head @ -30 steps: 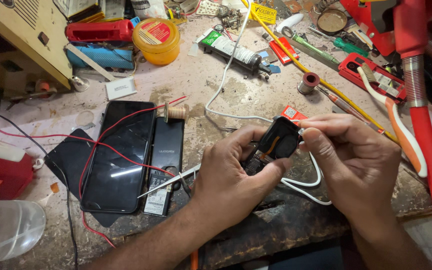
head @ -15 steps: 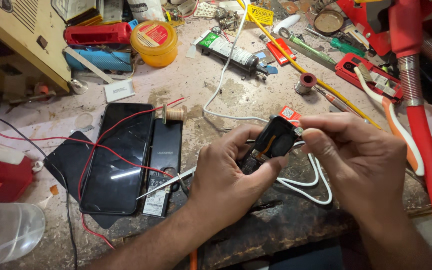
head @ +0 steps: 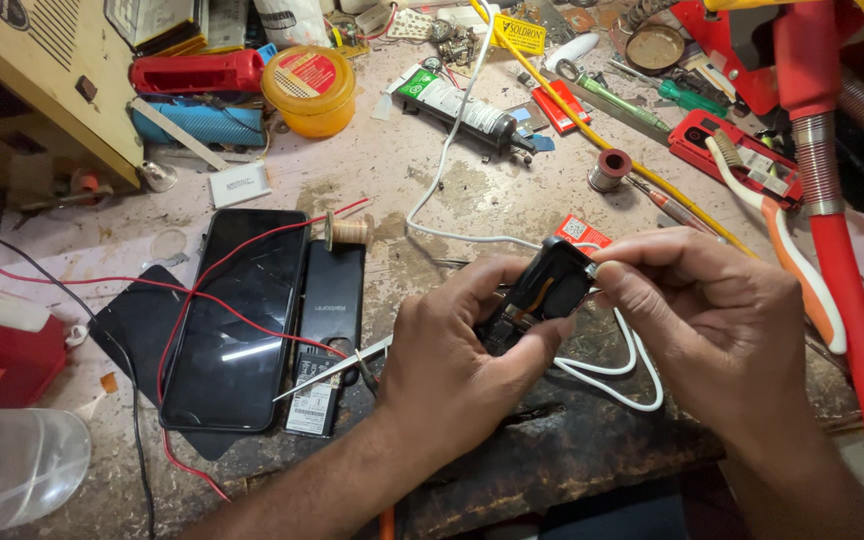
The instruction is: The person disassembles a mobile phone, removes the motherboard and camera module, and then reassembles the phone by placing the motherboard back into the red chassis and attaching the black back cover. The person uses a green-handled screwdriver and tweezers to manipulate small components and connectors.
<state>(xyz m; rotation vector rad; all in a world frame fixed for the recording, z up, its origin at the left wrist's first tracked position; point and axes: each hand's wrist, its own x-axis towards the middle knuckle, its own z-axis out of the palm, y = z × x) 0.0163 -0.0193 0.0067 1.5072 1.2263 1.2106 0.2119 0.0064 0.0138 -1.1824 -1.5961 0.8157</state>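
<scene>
Both hands hold a small black electronic part (head: pixel 542 290) with a brown strip on it, above the worn workbench. My left hand (head: pixel 457 355) grips its lower end with thumb and fingers. My right hand (head: pixel 707 335) pinches its upper right edge. A white cable (head: pixel 612 365) loops under the hands and runs up the bench. A black phone (head: pixel 237 315) lies screen-up to the left, with a red wire (head: pixel 252 245) across it. Beside it rest a slim black battery-like block (head: pixel 327 340) and metal tweezers (head: pixel 337 367).
Cluttered bench: a yellow round tin (head: pixel 309 90), a black glue tube (head: pixel 462 105), a solder spool (head: pixel 609 170), a red tester (head: pixel 742 155), a toothbrush (head: pixel 787 250), a red hose (head: pixel 847 280) at right, a red box (head: pixel 2 360) and clear bottle (head: pixel 12 470) at left.
The black part has been turned and tilted in my hands, its brown strip now facing up; both hands shifted slightly left. The rest of the bench is unchanged.
</scene>
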